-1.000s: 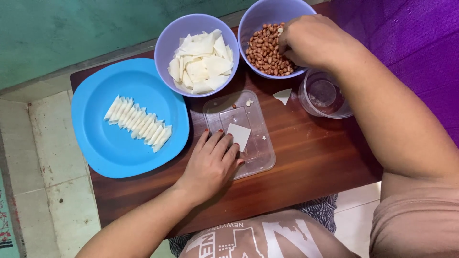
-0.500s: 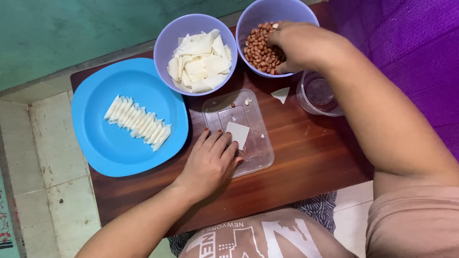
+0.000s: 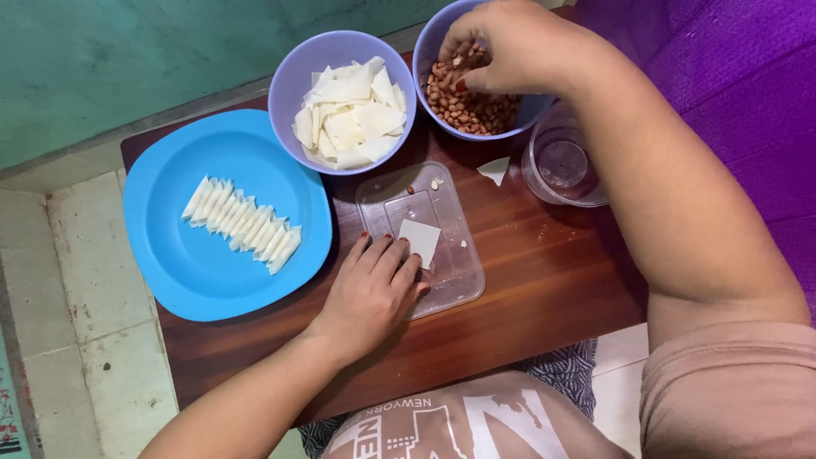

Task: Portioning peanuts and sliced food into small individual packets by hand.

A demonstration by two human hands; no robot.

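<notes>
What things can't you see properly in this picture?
- Head view: right hand covers part of the nut bowl; what its fingertips pinch is hidden.
- Small glass: the arm hides its far side.
- Left hand covers a corner of the clear lid.

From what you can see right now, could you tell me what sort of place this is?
Probably a home food-prep spot: a low wooden table on a tiled floor, with a bowl of peanuts, a bowl of white wrappers and a blue plate of folded pieces.
</notes>
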